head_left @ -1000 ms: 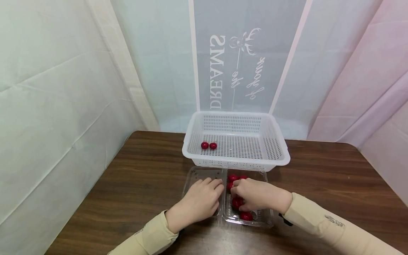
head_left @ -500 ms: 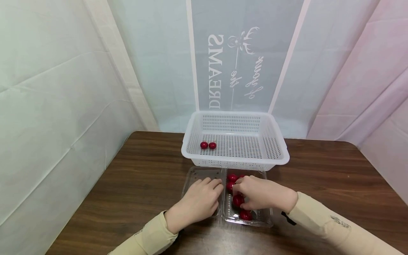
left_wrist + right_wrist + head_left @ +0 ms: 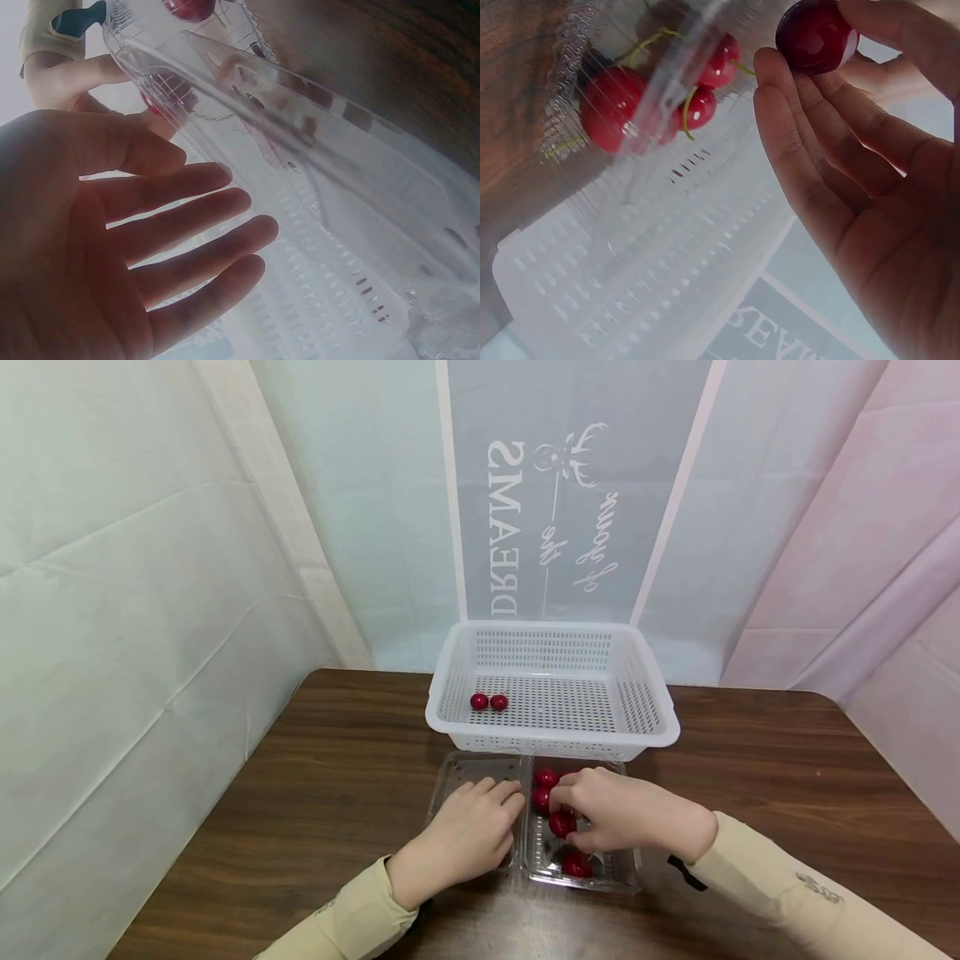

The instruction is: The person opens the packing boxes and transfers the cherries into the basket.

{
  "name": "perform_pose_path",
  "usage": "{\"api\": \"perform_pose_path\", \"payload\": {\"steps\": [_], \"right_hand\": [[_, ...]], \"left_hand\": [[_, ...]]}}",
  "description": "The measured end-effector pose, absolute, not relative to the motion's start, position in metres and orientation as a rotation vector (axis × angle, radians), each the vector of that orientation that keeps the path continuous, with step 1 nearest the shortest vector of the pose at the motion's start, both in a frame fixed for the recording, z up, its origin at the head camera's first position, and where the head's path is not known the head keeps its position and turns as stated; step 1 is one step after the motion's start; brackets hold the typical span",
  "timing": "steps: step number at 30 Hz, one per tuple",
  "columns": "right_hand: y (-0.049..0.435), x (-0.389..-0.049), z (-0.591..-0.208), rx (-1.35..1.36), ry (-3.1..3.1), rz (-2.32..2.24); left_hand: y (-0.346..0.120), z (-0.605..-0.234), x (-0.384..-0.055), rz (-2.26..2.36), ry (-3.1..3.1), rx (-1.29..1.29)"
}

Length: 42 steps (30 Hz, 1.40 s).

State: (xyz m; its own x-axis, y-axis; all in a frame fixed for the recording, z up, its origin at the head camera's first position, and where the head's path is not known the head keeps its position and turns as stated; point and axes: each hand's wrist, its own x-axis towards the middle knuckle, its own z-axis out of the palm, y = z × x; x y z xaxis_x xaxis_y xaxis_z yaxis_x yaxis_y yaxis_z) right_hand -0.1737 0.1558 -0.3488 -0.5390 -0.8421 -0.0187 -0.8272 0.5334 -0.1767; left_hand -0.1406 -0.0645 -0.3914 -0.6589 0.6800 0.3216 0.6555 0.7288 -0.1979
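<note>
My right hand (image 3: pixel 611 810) pinches a dark red cherry (image 3: pixel 817 36) between thumb and fingertips, over the right half of a hinged clear plastic box (image 3: pixel 617 875). Cherries with green stems lie in that half: one (image 3: pixel 577 864) near the front, others (image 3: pixel 545 778) at the back, partly hidden behind my hand. Over the box's clear lid (image 3: pixel 480 767), which lies opened out on the left, is my left hand (image 3: pixel 476 827). In the left wrist view its fingers (image 3: pixel 217 232) are spread and nearly straight, with nothing in them, close to the lid's edge.
Directly behind the box stands a white perforated basket (image 3: pixel 555 739) with two cherries (image 3: pixel 489 702) at its left side. Both sit on a dark wooden table (image 3: pixel 337 777). Pale cloth (image 3: pixel 360 485) hangs behind and at the sides.
My right hand has risen slightly and drawn a little to the right with the pinched cherry, widening the gap to the front cherry. My left hand has stayed in place.
</note>
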Motion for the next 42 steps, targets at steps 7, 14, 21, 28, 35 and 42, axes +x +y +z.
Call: {"api": "perform_pose_path", "payload": {"steps": [7, 14, 21, 28, 35, 42], "right_hand": [[0.158, -0.171, -0.341, -1.510, 2.707, -0.221], [0.162, -0.175, -0.333, -1.544, 2.736, -0.236], [0.166, -0.181, -0.326, -1.577, 2.770, -0.269], [0.168, -0.183, -0.317, -1.571, 2.778, -0.304], [0.168, -0.184, -0.306, -1.538, 2.784, -0.321], [0.170, -0.188, -0.295, -1.568, 2.786, -0.337]], "left_hand": [[-0.065, -0.390, -0.140, 0.094, -2.569, -1.032], [-0.065, -0.389, -0.139, 0.089, -2.553, -1.035], [-0.065, -0.391, -0.140, 0.078, -2.547, -1.035], [-0.065, -0.392, -0.141, 0.072, -2.542, -1.034], [-0.065, -0.393, -0.142, 0.069, -2.537, -1.030], [-0.065, -0.393, -0.142, 0.056, -2.527, -1.028]]}}
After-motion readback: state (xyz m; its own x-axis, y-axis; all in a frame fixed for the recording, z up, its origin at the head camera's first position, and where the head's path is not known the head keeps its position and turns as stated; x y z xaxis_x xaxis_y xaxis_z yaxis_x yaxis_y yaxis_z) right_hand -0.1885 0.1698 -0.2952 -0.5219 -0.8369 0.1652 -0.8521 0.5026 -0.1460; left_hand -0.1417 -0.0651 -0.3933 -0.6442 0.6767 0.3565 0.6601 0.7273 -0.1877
